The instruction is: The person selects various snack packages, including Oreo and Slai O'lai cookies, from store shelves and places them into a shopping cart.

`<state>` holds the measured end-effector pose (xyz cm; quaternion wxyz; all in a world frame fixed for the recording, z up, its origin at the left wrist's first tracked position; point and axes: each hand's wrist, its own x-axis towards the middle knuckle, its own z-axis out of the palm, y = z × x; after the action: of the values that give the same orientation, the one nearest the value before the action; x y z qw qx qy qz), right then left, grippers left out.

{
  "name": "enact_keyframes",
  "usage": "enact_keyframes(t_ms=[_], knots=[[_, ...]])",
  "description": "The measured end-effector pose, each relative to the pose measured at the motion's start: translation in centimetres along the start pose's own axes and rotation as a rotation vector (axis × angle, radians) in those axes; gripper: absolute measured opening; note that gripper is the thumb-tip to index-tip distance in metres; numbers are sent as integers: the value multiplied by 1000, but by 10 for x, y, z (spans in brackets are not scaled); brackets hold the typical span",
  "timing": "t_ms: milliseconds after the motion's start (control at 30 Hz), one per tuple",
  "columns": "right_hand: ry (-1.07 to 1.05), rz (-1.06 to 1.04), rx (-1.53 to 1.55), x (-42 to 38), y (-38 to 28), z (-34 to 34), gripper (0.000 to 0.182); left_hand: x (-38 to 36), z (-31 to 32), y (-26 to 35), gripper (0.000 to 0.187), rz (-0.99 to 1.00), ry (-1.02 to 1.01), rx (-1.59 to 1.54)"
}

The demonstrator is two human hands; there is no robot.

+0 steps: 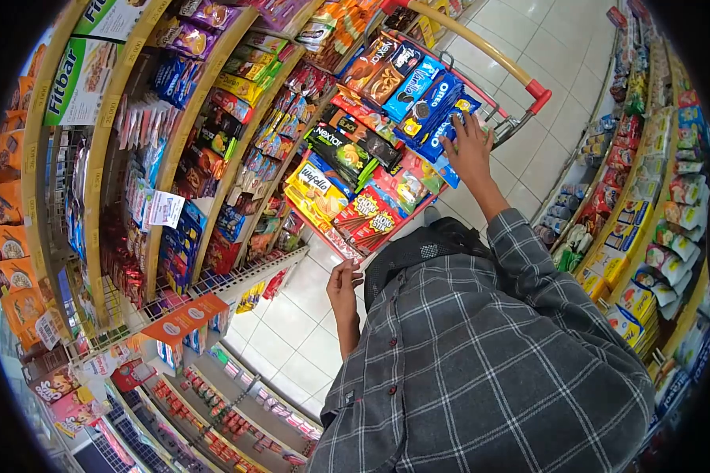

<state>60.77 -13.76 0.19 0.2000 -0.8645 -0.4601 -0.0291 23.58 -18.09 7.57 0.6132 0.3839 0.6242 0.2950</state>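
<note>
My right hand point(470, 148) lies over a blue Oreo biscuit pack point(431, 140), its fingers spread across the wrapper. That pack is in a loaded shopping cart point(317, 234), beside a light-blue Vanilla pack point(415, 88) and brown Nextar packs point(370, 65). Closer to me in the cart are a green-and-black Nextar pack point(333, 151), a yellow Wafello pack point(317, 189) and red Choki Stix packs point(367, 221). Just off the cart's near corner hangs my left hand point(344, 285), fingers loosely bent and apart, with nothing seen in it.
A tall snack shelf point(201, 150) stands close on the left, with Fitbar boxes point(79, 83) on it. Another stocked shelf point(635, 213) lines the right side. The cart's yellow handle point(473, 41) extends across its far end, above the tiled floor point(280, 339).
</note>
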Motion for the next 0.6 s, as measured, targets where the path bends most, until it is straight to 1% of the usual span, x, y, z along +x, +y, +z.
enact_keyframes(t_ms=[67,267,467,600], knots=[[-43,12,19,0,0,-1,59,3,0,5,24,8,5,52],[-5,-9,34,-3,5,-3,60,22,-6,13,26,44,-43,158],[-24,27,67,0,4,-2,57,30,-11,23,27,85,-88,211],[1,16,96,-3,6,4,57,35,-27,20,26,124,-115,236]])
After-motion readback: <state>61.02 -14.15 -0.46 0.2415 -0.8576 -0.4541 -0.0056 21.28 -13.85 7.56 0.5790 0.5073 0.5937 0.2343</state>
